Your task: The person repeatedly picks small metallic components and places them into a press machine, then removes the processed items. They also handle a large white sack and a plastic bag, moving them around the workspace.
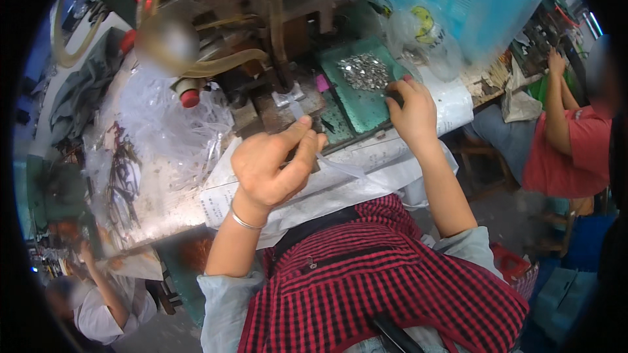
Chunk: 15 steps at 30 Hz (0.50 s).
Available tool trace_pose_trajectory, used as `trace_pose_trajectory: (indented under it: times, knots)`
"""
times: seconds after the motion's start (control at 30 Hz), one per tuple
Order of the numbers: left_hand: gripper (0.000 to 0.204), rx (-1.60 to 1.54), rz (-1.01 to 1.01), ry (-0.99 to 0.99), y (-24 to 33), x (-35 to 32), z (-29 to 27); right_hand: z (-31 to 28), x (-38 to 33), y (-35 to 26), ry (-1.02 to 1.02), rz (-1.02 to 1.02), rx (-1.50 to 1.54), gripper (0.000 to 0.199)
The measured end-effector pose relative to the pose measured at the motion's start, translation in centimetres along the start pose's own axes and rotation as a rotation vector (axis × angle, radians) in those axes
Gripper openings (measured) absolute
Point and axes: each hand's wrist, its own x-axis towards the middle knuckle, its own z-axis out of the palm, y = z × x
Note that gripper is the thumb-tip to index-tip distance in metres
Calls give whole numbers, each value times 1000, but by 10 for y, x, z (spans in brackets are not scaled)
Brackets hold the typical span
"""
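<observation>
1 pale strip (345,168), its top end at the metal block (278,117), is pinched narrow in the L hand (271,165). R hand (413,114) is at the edge of the green tray (363,112) w/ shiny metal pcs (363,70), fingers part-curled; can't tell if gripping any.

L hand (273,165) pinched, R hand (415,112) palm-down, both fwd.
</observation>
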Motion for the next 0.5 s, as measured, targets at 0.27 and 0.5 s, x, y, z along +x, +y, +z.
trace_pose_trajectory:
  times: [0.27, 0.5]
  knots:
    - [30, 7, -424, -67, 54, -56, -55, 21, -8, -4, 35, 41, -58, 11]
    - [20, 230, -707, 86, -8, -53, -128, 26, 12, -20, 130, -60, 267, 30]
